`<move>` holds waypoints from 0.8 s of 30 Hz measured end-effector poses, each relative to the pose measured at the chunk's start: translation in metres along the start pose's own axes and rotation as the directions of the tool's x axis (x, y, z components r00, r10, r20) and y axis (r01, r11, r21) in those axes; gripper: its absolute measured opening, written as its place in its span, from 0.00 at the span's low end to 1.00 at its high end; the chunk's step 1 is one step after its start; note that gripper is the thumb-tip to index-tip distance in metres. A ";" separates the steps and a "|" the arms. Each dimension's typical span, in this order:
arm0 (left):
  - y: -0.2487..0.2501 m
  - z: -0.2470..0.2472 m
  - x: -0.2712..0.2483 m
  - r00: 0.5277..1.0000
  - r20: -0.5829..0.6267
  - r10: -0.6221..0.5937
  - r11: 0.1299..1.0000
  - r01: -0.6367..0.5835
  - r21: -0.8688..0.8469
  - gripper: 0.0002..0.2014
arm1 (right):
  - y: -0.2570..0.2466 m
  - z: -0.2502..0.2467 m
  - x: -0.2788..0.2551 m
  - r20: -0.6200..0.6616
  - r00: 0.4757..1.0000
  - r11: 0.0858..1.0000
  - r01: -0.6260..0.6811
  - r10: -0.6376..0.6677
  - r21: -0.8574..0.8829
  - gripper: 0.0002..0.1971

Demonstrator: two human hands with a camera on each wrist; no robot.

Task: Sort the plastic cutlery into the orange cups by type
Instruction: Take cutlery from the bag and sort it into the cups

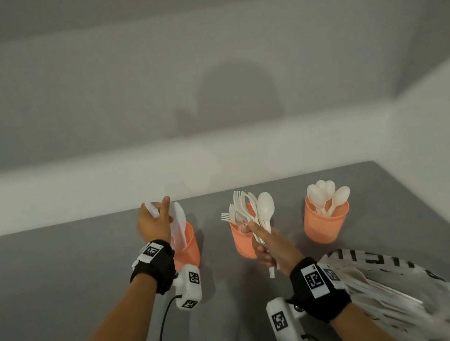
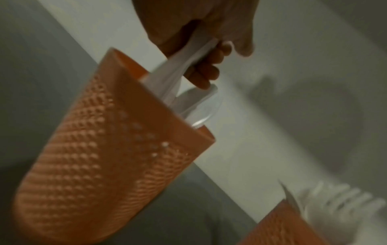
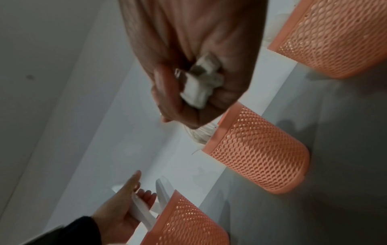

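Observation:
Three orange mesh cups stand in a row on the grey table. The left cup [image 1: 190, 249] [image 2: 100, 149] [image 3: 188, 222] holds white knives. Forks fill the middle cup [image 1: 241, 244] [image 3: 259, 149], and spoons fill the right cup [image 1: 326, 221] [image 3: 335, 36]. My left hand [image 1: 161, 212] [image 2: 206, 66] [image 3: 136, 197] grips a white knife [image 2: 180, 66] [image 3: 141, 210] just above the left cup, its lower end inside the rim. My right hand [image 1: 260, 242] [image 3: 188, 92] grips a bunch of cutlery [image 1: 255, 212], several forks and one spoon, in front of the middle cup. Their handle ends [image 3: 201, 86] stick out of my fist.
A white plastic bag [image 1: 394, 294] with black print lies at the front right and holds more white cutlery. A pale wall runs close behind the cups and along the right side. Bare grey tabletop [image 1: 46, 282] stretches to the left.

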State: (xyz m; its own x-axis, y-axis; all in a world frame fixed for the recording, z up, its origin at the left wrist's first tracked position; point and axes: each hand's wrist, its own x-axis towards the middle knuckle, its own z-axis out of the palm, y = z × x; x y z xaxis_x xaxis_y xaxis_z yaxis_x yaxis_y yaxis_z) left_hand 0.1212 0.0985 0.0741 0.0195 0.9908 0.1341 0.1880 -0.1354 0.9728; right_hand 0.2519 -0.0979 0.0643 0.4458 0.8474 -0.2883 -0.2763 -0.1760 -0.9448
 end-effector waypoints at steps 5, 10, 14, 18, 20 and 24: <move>-0.002 0.001 -0.009 0.977 -0.039 0.211 0.949 -0.195 0.247 0.10 | 0.004 0.002 0.004 0.020 1.000 0.998 0.010 -0.011 0.068 0.17; 0.027 0.007 -0.044 0.919 0.000 0.395 0.914 -0.393 0.101 0.07 | 0.004 0.001 0.002 0.044 0.999 0.984 0.011 -0.019 0.179 0.16; 0.037 0.028 -0.086 0.928 0.306 0.211 0.977 -0.214 -0.026 0.05 | -0.001 -0.002 -0.006 0.074 0.997 0.978 0.022 -0.038 0.206 0.15; 0.041 0.052 -0.113 0.832 0.552 0.050 0.999 -0.039 -0.032 0.06 | -0.003 -0.003 -0.014 0.078 0.996 0.982 0.021 -0.036 0.188 0.14; 0.047 0.060 -0.123 0.802 0.595 0.049 0.999 -0.045 -0.021 0.08 | -0.003 -0.004 -0.018 0.075 0.996 0.984 0.027 -0.041 0.175 0.15; 0.058 0.067 -0.133 0.815 0.578 0.033 0.999 -0.037 -0.006 0.15 | -0.004 -0.009 -0.026 0.077 0.995 0.985 0.057 -0.070 0.161 0.18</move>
State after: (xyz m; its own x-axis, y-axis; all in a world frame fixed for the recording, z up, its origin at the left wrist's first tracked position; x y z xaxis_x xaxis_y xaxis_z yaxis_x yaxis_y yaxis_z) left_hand 0.1953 -0.0411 0.1002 0.5897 0.8070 0.0328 0.1814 -0.1719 0.9683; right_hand 0.2492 -0.1239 0.0745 0.3968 0.8940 -0.2083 -0.3838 -0.0446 -0.9223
